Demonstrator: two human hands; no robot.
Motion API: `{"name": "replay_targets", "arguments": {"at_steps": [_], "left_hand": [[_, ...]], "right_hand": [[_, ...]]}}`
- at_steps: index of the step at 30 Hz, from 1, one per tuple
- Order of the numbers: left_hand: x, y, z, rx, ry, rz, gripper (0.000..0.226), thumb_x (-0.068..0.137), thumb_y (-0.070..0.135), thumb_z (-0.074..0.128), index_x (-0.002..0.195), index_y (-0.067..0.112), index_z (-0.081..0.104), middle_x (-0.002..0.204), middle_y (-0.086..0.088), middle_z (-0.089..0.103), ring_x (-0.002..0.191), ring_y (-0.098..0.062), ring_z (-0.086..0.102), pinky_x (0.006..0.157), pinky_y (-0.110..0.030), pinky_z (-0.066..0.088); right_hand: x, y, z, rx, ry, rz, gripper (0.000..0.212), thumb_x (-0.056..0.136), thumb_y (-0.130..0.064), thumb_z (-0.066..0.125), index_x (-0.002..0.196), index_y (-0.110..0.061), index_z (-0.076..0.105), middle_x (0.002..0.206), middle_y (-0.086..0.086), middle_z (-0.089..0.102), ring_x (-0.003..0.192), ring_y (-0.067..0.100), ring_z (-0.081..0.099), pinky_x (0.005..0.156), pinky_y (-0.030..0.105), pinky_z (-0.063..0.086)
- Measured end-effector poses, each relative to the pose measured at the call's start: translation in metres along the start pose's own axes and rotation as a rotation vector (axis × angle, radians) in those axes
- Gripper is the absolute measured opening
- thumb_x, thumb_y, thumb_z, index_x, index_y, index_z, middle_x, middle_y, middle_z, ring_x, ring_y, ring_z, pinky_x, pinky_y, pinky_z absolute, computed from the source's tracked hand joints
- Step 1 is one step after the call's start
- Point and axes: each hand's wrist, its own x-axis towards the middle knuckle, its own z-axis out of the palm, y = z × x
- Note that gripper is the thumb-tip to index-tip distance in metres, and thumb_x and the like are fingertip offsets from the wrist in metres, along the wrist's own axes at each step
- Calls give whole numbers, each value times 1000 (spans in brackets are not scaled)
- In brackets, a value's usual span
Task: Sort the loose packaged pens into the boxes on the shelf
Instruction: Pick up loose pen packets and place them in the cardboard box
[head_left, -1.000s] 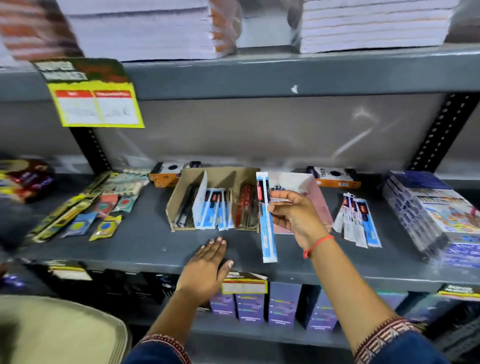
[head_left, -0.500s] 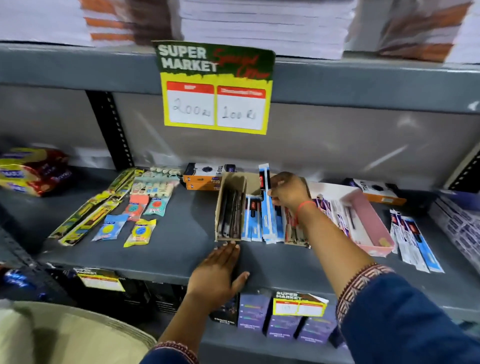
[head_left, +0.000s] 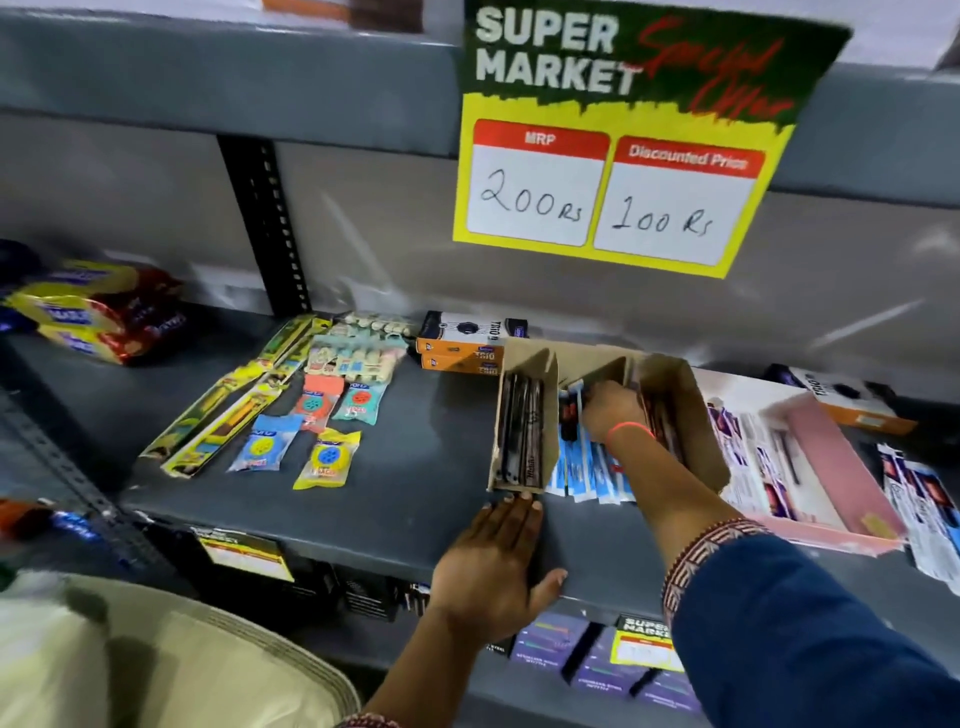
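Note:
A brown cardboard box (head_left: 525, 359) with three compartments stands on the grey shelf (head_left: 415, 467). Dark pens (head_left: 522, 436) fill its left slot, blue-and-white pen packs (head_left: 587, 470) the middle, and red-dark pens (head_left: 661, 415) the right. My right hand (head_left: 610, 410) reaches deep into the middle slot, fingers closed on the top of a blue pen pack there. My left hand (head_left: 493, 566) lies flat on the shelf, fingertips touching the box's front edge. A pink box (head_left: 831, 467) with purple pen packs sits to the right. Loose blue pen packs (head_left: 914, 499) lie beyond it.
A yellow-green price sign (head_left: 623, 145) hangs from the upper shelf above the box. Orange boxes (head_left: 462, 343) stand behind the cardboard box. Sharpener and eraser packs (head_left: 322, 415) lie to the left, snack packs (head_left: 93, 312) further left. Purple boxes (head_left: 550, 639) sit on the shelf below.
My right hand carried a blue pen pack from in front of the box into its middle slot and pushed down among the others. My head moved closer and left; the left hand stayed put.

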Motion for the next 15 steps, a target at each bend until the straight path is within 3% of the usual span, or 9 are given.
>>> {"name": "replay_targets", "arguments": {"at_steps": [4,8,11,15], "left_hand": [[0,2,-1,6,6,-10,79,93,56,9,120,5,62,119,-11,66,108,-25,63,92,-41,47],[0,3,-2,61,19,0,66,85,54,34,119,6,63,118,-10,66,106,-23,64,93,-39,46],[0,9,-5,83,25,5,67,82,53,36,123,6,60,123,-9,63,111,-24,61,99,-37,38],[-1,14,-8,102,21,-49,62,81,49,37,116,6,65,115,-9,68,104,-22,65,89,-38,50]], "right_hand": [[-5,1,-2,-42,47,-46,31,93,-1,39,115,8,60,120,27,63,112,40,60,93,39,49],[-15,1,-12,-116,117,-111,31,93,1,39,117,10,57,121,28,62,113,41,59,95,41,48],[-24,8,-26,-154,190,-174,33,92,2,36,116,7,57,119,27,63,110,41,61,91,42,50],[-38,30,-51,-64,285,-214,32,88,2,39,108,6,64,110,28,68,102,41,65,87,42,52]]}}
